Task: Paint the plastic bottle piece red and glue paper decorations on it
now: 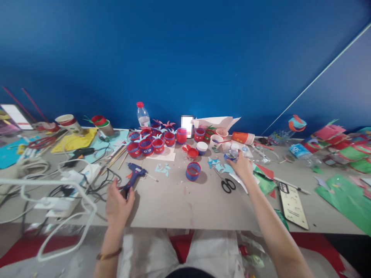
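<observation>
grey tabletop [174, 204] held finished red-and-blue paper rings [146, 145] at its far edge, left hand [117, 202] gripping a blue plastic glue gun [135, 173], right hand [243, 166] clasping a clear round plastic piece [231, 154].

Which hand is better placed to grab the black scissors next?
Right, probably. The right hand sits just beyond the black scissors, while the left hand is farther off and closed on the blue glue gun.
</observation>
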{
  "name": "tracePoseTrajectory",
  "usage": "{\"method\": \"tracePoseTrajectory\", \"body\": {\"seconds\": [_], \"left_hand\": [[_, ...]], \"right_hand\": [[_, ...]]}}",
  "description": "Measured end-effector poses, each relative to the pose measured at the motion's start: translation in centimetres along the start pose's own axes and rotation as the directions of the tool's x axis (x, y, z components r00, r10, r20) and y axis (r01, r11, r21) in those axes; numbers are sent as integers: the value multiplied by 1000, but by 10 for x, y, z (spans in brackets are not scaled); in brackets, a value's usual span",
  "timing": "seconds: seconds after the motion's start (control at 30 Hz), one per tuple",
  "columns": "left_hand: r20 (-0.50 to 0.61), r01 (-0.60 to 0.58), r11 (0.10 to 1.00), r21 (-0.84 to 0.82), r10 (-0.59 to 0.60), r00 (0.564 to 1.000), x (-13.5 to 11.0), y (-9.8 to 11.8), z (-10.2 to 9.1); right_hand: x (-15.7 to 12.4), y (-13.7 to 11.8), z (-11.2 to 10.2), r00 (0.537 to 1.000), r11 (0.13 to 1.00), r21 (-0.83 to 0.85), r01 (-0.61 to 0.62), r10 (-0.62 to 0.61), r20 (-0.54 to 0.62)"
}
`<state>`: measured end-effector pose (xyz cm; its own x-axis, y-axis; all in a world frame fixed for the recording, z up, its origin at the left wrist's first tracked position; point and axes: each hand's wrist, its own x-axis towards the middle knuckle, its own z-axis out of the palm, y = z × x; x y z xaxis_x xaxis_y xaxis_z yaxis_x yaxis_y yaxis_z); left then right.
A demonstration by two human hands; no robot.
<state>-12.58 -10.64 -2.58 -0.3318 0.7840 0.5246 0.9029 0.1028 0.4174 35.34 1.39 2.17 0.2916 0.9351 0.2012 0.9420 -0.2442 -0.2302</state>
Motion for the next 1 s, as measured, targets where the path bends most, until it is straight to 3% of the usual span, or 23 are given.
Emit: {"method": "tracePoseTrajectory", "body": {"seconds": [0.17, 0.37, 0.47, 0.57, 0.63, 0.83, 1.0], "left_hand": [[-2, -5, 1000, 0, 5, 1000, -1, -3, 2], [5, 42, 999, -22, -42, 999, -1, 2, -2], [0, 48, 998, -35, -48, 999, -1, 5, -4], [3, 52, 998, -44, -52, 999, 0, 6, -4], [-2, 58, 997, -53, -58, 998, 0, 6, -4], [-27, 41, 997, -69, -43, 999, 0, 5, -2], [-6, 34, 999, -42, -35, 999, -1, 3, -1]], "right_hand": [[5, 1, -10, 1000, 993, -116, -25, 25, 6], [-15, 12, -23, 997, 992, -113, -59, 53, -52], [-24, 23, -20, 996, 990, -134, 43, -53, -68], [-26, 28, -12, 968, 961, -123, 246, -236, 89], [-25, 26, -5, 944, 946, -107, 304, -284, 169], [-24, 18, 3, 941, 952, -89, 293, -270, 206], [-24, 16, -3, 941, 949, -52, 311, -300, 154]]}}
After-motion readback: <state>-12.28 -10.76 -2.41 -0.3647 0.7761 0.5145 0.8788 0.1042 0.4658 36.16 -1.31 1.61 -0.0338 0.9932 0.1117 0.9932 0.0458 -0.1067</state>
